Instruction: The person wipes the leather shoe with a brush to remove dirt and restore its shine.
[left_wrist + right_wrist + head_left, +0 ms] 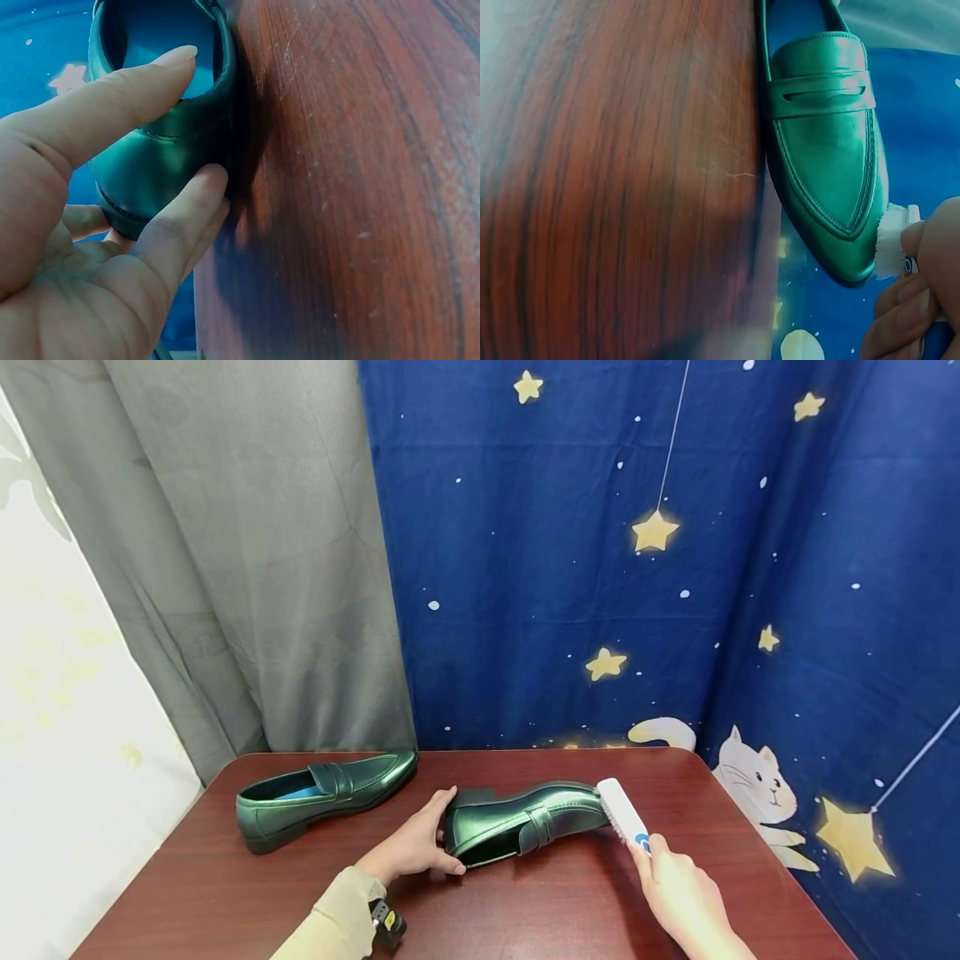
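Note:
A shiny green loafer (566, 806) lies tipped on its side on the table, its opening toward me and its toe to the right. My left hand (408, 847) grips the heel end; in the left wrist view the thumb lies over the collar and the fingers (184, 214) rest against the back. In my right hand (682, 889) is a white brush (622, 810), held by its handle. Its bristles touch the side of the toe, as the right wrist view shows with the brush (891, 240) against the loafer (821, 165).
A matching green loafer (322, 793) stands upright at the back left of the reddish-brown table (517, 910). Behind the table's far edge hang a grey curtain (270, 568) and a blue star-patterned curtain (525, 568).

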The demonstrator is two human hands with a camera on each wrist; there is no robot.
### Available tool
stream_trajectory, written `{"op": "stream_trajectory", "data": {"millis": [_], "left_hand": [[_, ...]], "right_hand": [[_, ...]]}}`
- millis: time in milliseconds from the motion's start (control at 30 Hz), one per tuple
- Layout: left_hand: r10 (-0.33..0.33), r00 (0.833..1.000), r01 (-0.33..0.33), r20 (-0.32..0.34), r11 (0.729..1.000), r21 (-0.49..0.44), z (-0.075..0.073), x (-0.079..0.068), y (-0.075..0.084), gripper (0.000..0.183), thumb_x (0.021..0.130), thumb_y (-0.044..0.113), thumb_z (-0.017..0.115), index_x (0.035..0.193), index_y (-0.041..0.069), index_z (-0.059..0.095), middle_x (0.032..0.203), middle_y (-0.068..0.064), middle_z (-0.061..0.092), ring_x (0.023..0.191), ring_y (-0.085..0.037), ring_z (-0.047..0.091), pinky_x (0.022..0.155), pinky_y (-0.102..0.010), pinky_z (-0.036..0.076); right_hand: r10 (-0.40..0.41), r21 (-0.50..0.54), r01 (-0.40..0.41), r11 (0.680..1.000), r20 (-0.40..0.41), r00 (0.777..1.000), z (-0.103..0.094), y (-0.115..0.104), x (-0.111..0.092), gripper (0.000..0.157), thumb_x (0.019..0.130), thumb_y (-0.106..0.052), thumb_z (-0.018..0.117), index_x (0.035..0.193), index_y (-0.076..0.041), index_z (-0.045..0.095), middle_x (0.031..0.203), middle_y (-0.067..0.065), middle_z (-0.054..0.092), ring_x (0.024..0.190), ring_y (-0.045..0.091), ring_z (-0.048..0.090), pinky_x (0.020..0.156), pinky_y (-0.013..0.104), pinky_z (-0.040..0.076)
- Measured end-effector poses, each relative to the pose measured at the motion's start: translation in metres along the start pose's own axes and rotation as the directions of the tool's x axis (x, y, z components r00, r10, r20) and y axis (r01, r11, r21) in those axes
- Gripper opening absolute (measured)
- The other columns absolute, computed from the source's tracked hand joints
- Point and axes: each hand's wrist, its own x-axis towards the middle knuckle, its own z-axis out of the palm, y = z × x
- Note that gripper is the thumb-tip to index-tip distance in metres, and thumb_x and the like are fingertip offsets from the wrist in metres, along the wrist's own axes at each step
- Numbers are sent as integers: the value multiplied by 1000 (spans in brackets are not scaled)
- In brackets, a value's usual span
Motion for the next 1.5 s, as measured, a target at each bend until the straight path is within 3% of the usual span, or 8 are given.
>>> {"op": "stream_trajectory", "data": {"millis": [667, 967, 1500], "left_hand": [[3, 1000, -3, -6, 1000, 30, 1, 1, 1, 124, 67, 13, 95, 161, 5, 14, 166, -24, 14, 115, -34, 63, 98, -48, 52], [4, 1000, -4, -4, 1000, 27, 1, 1, 2, 124, 68, 13, 95, 161, 5, 14, 166, -22, 15, 117, -35, 62, 98, -48, 52], [0, 1000, 0, -12, 1000, 13, 1, -2, 1, 125, 67, 12, 95, 162, 7, 14, 167, -23, 12, 121, -37, 60, 99, -50, 51]], "right_hand": [[-82, -19, 82, 996, -8, 997, 11, -45, 10, 29, 101, -32, 59, 105, -3, 56, 73, 17, 65, 62, 35, 65, 51, 51, 46], [-148, -55, 145, 988, -54, 987, 16, -69, 13, 29, 101, -33, 60, 97, -5, 56, 67, 14, 62, 55, 34, 62, 47, 49, 43], [-202, -82, 198, 977, -43, 978, 22, -97, 12, 30, 98, -33, 64, 88, -6, 56, 64, 11, 58, 54, 30, 62, 47, 46, 44]]}}
